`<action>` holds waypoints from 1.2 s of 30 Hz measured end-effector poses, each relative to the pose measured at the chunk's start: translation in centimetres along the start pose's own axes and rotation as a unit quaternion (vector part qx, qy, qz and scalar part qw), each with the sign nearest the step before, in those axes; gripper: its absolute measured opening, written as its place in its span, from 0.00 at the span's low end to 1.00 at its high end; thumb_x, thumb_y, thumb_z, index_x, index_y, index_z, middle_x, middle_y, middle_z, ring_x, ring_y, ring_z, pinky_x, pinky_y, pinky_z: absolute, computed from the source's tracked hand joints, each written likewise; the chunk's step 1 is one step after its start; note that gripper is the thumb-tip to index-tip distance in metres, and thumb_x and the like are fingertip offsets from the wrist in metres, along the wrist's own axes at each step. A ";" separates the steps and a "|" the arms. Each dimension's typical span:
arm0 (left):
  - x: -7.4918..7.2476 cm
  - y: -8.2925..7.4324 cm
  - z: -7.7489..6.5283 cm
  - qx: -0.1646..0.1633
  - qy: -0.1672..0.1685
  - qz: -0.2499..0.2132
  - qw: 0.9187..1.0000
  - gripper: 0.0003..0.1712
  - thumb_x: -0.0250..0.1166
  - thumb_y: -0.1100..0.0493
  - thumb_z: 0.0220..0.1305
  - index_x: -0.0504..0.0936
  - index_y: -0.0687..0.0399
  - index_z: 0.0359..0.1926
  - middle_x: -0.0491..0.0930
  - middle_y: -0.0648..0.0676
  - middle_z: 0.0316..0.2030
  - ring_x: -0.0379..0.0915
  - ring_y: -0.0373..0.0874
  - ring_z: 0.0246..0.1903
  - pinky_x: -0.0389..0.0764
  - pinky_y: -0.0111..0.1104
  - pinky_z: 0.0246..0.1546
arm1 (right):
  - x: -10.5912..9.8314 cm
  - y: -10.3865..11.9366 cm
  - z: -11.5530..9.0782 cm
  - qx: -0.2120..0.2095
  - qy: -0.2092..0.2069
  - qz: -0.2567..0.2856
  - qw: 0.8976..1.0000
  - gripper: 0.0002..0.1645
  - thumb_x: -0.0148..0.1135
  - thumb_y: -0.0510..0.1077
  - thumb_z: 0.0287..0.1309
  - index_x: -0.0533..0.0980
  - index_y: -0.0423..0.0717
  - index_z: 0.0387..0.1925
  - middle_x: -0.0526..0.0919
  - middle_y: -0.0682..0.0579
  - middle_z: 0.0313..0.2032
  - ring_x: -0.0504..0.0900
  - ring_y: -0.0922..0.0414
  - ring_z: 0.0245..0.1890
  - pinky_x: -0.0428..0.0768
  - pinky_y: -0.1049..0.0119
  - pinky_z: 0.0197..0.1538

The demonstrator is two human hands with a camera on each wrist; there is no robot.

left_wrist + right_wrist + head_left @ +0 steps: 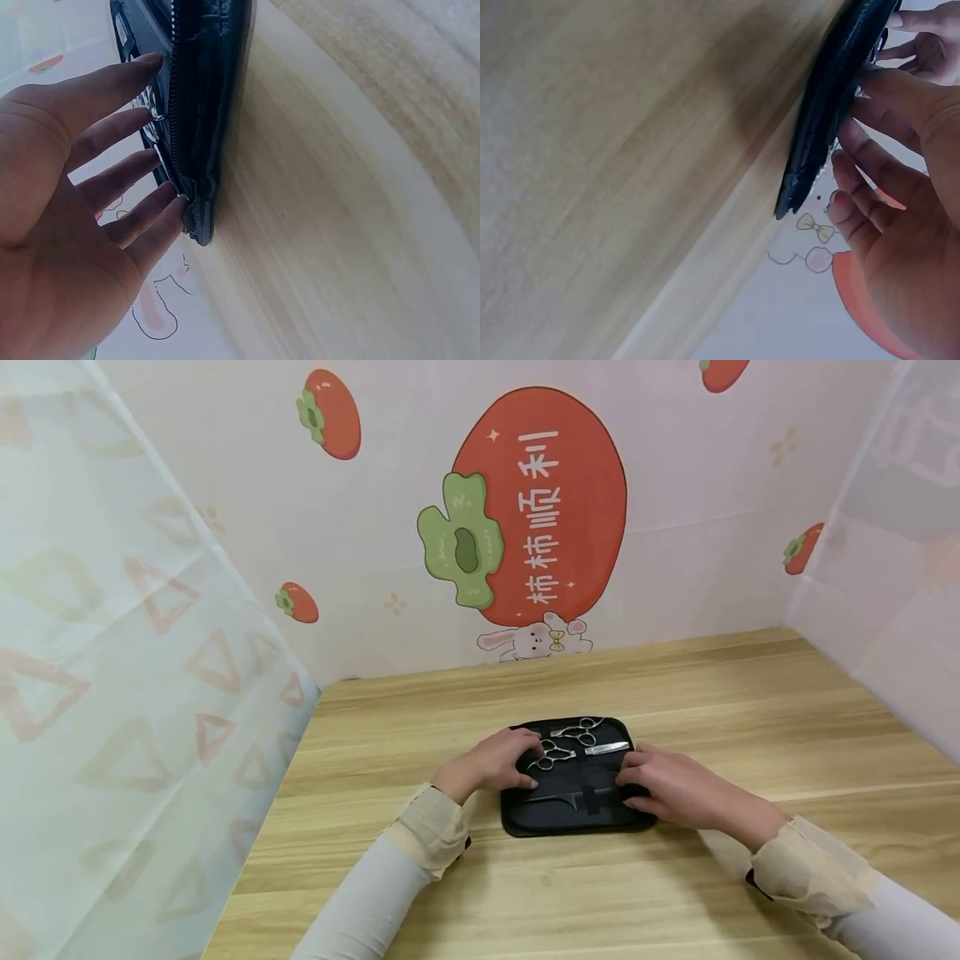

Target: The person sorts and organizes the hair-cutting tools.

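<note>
A black zip case (551, 822) lies open on the wooden table. Inside, one pair of scissors (587, 732) is near the far edge and another pair of scissors (548, 762) is at the left. A flat silver piece (607, 748) sits at the right, and a dark comb (562, 799) lies nearer the front. My left hand (501, 760) is at the case's left side, relaxed fingers over the edge beside the left scissors. At the right edge, my right hand (667, 785) rests with loosely bent fingers; its fingertips touch the case in the right wrist view.
The wooden table (750, 710) extends around the case on all sides. Behind it stands a pale wall covering (375, 543) printed with red persimmons and a rabbit. Pale fabric panels (112, 693) rise along the left and right sides.
</note>
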State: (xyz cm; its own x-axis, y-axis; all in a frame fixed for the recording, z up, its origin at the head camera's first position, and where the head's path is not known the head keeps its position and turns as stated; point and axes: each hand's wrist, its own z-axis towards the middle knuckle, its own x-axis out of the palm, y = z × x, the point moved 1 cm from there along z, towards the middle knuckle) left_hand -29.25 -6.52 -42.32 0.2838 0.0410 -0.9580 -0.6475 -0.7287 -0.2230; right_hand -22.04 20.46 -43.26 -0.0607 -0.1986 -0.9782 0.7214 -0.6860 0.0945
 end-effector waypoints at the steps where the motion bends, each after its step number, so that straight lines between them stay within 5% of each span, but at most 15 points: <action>1: 0.0 0.0 0.0 0.000 -0.001 0.000 1.000 0.25 0.67 0.47 0.54 0.75 0.47 0.53 0.62 0.51 0.64 0.59 0.48 0.62 0.59 0.37 0.61 | 0.1 -0.1 0.0 0.005 0.000 0.002 1.000 0.14 0.67 0.52 0.50 0.81 0.52 0.39 0.74 0.60 0.38 0.70 0.62 0.38 0.75 0.62 0.36; 7: 0.1 0.0 -0.1 -0.003 0.000 -0.001 1.000 0.26 0.67 0.47 0.55 0.75 0.46 0.54 0.61 0.50 0.65 0.58 0.48 0.62 0.60 0.38 0.61 | -0.1 -0.4 -0.5 0.059 0.019 0.027 0.998 0.20 0.67 0.56 0.48 0.79 0.55 0.43 0.70 0.59 0.38 0.68 0.63 0.34 0.72 0.63 0.34; 12: 0.0 0.0 -0.1 -0.001 -0.001 -0.002 1.000 0.25 0.67 0.47 0.55 0.75 0.47 0.54 0.61 0.51 0.65 0.58 0.48 0.62 0.59 0.38 0.61 | -0.4 -0.6 -0.8 0.109 0.065 0.075 0.989 0.25 0.67 0.52 0.47 0.75 0.52 0.48 0.70 0.60 0.29 0.68 0.64 0.27 0.68 0.65 0.29; 19: 0.0 0.0 -0.1 0.000 0.000 -0.006 1.000 0.25 0.67 0.48 0.55 0.75 0.48 0.54 0.62 0.51 0.65 0.58 0.48 0.62 0.59 0.38 0.61 | -0.2 -0.6 -0.8 0.184 0.087 0.098 0.974 0.22 0.64 0.49 0.42 0.71 0.49 0.41 0.68 0.59 0.21 0.68 0.60 0.25 0.66 0.63 0.26; 28: 0.1 0.1 -0.1 -0.001 -0.003 -0.005 1.000 0.25 0.67 0.48 0.55 0.75 0.47 0.54 0.61 0.50 0.65 0.58 0.47 0.62 0.60 0.38 0.61 | -0.1 -0.7 -0.4 0.131 0.048 0.123 0.983 0.12 0.65 0.42 0.40 0.74 0.46 0.31 0.68 0.60 0.16 0.66 0.65 0.18 0.66 0.69 0.25; 36: 0.2 0.1 -0.1 0.001 -0.002 -0.006 1.000 0.25 0.67 0.47 0.55 0.75 0.46 0.54 0.61 0.50 0.65 0.58 0.47 0.62 0.59 0.38 0.61 | 0.0 -0.4 0.1 0.098 0.060 0.152 0.982 0.12 0.64 0.39 0.46 0.76 0.42 0.35 0.72 0.60 0.21 0.69 0.64 0.23 0.70 0.68 0.29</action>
State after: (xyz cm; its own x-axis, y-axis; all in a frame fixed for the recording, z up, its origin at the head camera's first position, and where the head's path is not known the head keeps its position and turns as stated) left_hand -29.23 -6.62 -42.51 0.2888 0.0526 -0.9559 -0.6455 -0.7267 -0.2350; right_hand -22.39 20.65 -43.30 0.2272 -0.3380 -0.9133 0.5467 -0.7319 0.4069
